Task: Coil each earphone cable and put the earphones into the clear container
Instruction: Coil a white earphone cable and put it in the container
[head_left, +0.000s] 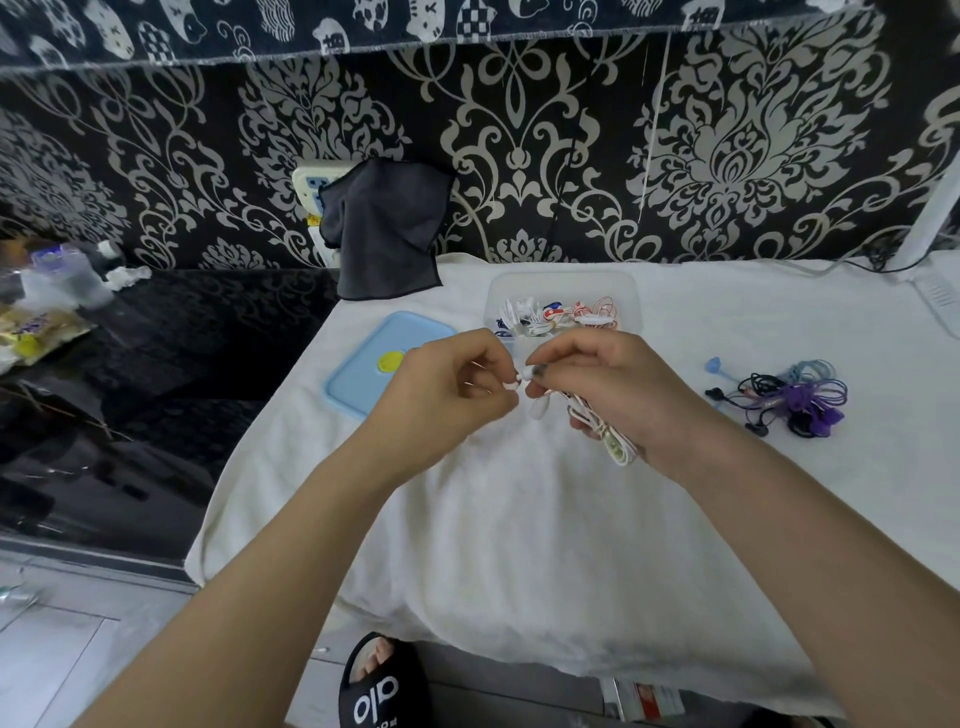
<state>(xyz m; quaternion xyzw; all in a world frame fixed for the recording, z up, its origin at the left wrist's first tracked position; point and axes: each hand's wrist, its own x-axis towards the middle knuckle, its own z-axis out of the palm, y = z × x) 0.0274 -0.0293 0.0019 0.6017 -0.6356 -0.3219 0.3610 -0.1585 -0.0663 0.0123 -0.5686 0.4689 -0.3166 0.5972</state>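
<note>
My right hand grips a coiled white earphone cable; its loops hang out below the palm. My left hand pinches the white end of that cable right beside my right thumb. Both hands hover over the white cloth, just in front of the clear container, which holds several coiled earphones in white, red and blue. A tangle of purple, blue and black earphones lies on the cloth to the right.
The container's light blue lid with a yellow disc lies left of my hands. A dark cloth hangs at the back over a power strip. The white towel-covered table ends at a black glossy counter on the left.
</note>
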